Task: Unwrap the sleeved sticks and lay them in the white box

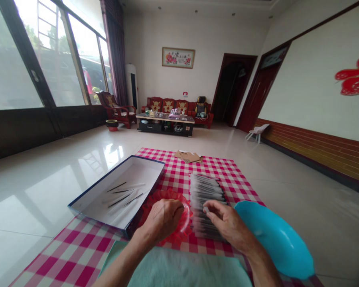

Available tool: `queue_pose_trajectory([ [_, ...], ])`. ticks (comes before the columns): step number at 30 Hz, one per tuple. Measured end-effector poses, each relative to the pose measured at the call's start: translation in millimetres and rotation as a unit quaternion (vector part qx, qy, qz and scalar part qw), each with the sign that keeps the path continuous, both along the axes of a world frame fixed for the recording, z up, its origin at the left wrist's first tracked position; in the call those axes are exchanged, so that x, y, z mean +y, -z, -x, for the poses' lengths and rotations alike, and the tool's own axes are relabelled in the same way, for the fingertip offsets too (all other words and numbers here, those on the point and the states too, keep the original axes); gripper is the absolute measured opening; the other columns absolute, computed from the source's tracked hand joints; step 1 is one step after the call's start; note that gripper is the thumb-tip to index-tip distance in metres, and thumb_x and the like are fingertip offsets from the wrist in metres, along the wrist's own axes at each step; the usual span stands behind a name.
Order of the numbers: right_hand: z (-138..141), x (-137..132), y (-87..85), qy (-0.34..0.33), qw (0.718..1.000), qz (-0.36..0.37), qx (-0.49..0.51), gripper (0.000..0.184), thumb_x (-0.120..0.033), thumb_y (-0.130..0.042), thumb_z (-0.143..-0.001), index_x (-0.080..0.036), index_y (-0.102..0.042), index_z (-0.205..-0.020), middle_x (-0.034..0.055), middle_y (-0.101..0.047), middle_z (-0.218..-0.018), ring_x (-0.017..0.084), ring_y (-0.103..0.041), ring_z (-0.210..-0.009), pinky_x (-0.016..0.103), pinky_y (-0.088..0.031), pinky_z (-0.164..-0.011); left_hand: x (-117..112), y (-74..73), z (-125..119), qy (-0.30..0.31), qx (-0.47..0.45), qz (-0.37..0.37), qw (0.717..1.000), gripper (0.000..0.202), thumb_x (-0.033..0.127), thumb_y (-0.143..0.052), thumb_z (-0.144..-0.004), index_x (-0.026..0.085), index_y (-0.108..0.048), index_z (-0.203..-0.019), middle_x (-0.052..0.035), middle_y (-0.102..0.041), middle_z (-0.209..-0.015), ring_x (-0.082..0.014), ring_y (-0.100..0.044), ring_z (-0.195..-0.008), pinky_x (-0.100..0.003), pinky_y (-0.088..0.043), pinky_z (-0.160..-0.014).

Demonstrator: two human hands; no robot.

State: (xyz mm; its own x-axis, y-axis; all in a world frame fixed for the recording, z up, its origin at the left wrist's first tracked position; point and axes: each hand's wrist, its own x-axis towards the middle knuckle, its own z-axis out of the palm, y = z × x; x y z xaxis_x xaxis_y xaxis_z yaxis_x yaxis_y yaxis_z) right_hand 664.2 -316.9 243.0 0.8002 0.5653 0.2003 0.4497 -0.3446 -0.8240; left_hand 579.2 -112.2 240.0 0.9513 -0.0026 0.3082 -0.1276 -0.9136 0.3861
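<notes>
My left hand [165, 218] is closed, its fingers curled together above a red scalloped plastic dish [185, 223]; whatever it may grip is hidden. Across from it, my right hand [227, 223] is closed in a pinch, with a small pale bit at the fingertips that is too small to name. Below and behind that hand lies a row of thin, pen-like black and clear sticks [205, 187], somewhat blurred. A blue-edged white box [104, 175] on the left holds several similar slim sticks [122, 197]. To the right sits a bright blue oval plastic basin [278, 235].
A pink-and-white checked cloth [224, 171] covers the table, with a pale green cloth [182, 267] at the near edge. Cardboard pieces [189, 156] lie at the far edge. Beyond stand a low dark table [166, 124], a wooden sofa [176, 104] and a small white chair [258, 131].
</notes>
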Motion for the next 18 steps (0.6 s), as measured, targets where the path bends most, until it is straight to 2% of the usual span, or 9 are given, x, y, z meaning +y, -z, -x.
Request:
queue_pose_trajectory([
  [4,0.5,0.9,-3.7,0.030,0.990,-0.110,0.082,0.026,-0.035,-0.063,-0.076,-0.021,-0.065,-0.098,0.0033,-0.071,-0.091,0.021,-0.064,-0.087,0.032,-0.048,-0.080,-7.0,2.2,-1.4,0.033,-0.012,0.051,0.998,0.029,0.020,-0.041,-0.086,0.017,-0.059,-0.064,0.0008,-0.055,-0.058,-0.0097,-0.047,-0.053,-0.022,-0.027,-0.054],
  [8,2.5,4.2,-7.6,0.050,0.959,-0.216,0.176,0.033,-0.036,-0.069,-0.072,-0.019,-0.065,-0.100,0.0043,-0.071,-0.091,0.018,-0.065,-0.078,0.027,-0.051,-0.067,-12.4,1.9,-0.6,0.074,0.002,0.088,0.993,0.026,0.019,-0.043,-0.084,0.016,-0.063,-0.067,0.0003,-0.057,-0.059,-0.0095,-0.049,-0.053,-0.020,-0.032,-0.055],
  [10,2.7,6.7,-8.0,0.059,0.931,-0.277,0.230,0.032,-0.034,-0.070,-0.072,-0.019,-0.065,-0.100,0.0040,-0.071,-0.092,0.016,-0.065,-0.076,0.022,-0.051,-0.061,-14.1,0.5,1.1,0.103,0.007,0.097,0.990,0.022,0.018,-0.044,-0.084,0.017,-0.066,-0.078,-0.0002,-0.060,-0.064,-0.0105,-0.053,-0.057,-0.020,-0.036,-0.058],
  [12,2.0,10.2,-7.4,0.066,0.894,-0.338,0.287,0.030,-0.030,-0.073,-0.070,-0.019,-0.066,-0.097,0.0028,-0.071,-0.090,0.013,-0.065,-0.074,0.017,-0.050,-0.057,-15.6,-1.7,2.9,0.137,-0.010,0.102,0.985,0.024,0.019,-0.047,-0.083,0.019,-0.064,-0.100,-0.0026,-0.063,-0.078,-0.0133,-0.057,-0.069,-0.021,-0.042,-0.065],
  [14,1.0,15.5,-5.5,0.067,0.854,-0.389,0.338,0.030,-0.026,-0.076,-0.066,-0.019,-0.067,-0.093,0.0021,-0.071,-0.087,0.012,-0.065,-0.071,0.016,-0.050,-0.054,-17.3,-4.5,4.3,0.175,-0.056,0.095,0.978,0.037,0.020,-0.050,-0.082,0.023,-0.055,-0.119,-0.0064,-0.061,-0.104,-0.0172,-0.057,-0.088,-0.027,-0.045,-0.077],
  [16,1.5,23.4,-2.5,0.064,0.818,-0.426,0.381,0.030,-0.023,-0.078,-0.062,-0.018,-0.068,-0.089,0.0021,-0.071,-0.084,0.012,-0.065,-0.070,0.016,-0.051,-0.051,-19.4,-7.4,4.8,0.213,-0.113,0.075,0.968,0.043,0.020,-0.051,-0.082,0.028,-0.051,-0.124,-0.0071,-0.049,-0.128,-0.0210,-0.051,-0.106,-0.034,-0.043,-0.088],
  [18,5.4,33.9,1.4,0.047,0.794,-0.445,0.412,0.029,-0.021,-0.080,-0.059,-0.018,-0.069,-0.086,0.0016,-0.071,-0.080,0.012,-0.065,-0.068,0.015,-0.051,-0.049,-21.4,-9.9,4.6,0.246,-0.159,0.058,0.955,0.037,0.019,-0.049,-0.084,0.029,-0.055,-0.119,-0.0054,-0.041,-0.136,-0.0233,-0.043,-0.117,-0.039,-0.039,-0.095],
])
